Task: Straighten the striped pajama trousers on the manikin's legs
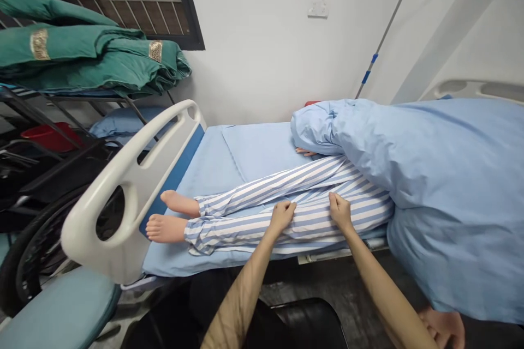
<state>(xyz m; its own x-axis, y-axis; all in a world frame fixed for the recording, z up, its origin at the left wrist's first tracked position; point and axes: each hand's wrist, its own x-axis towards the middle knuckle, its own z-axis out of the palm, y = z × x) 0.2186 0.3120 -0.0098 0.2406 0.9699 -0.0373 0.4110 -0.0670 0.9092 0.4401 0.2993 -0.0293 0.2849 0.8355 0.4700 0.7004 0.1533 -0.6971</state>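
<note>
A manikin's legs in blue-and-white striped trousers [245,226] lie along the bed, bare feet [167,228] pointing left. My left hand [282,216] is closed in a fist at the nearer leg, around the knee. Further up that leg, at the thigh, my right hand [339,211] is also a fist, thumb side up. Between the two fists is a stretch of striped cloth. No cloth visibly bunches up out of either hand. A blue quilt [446,169] covers the upper body, and fingertips [306,151] poke out at its far edge.
The bed's white footboard [133,191] stands at left, beside a wheelchair wheel [33,262] and a teal padded seat [61,308]. Green folded coats [94,57] lie on a rack behind. An IV pole [385,35] rises by the wall. Another hand [444,326] hangs below the quilt.
</note>
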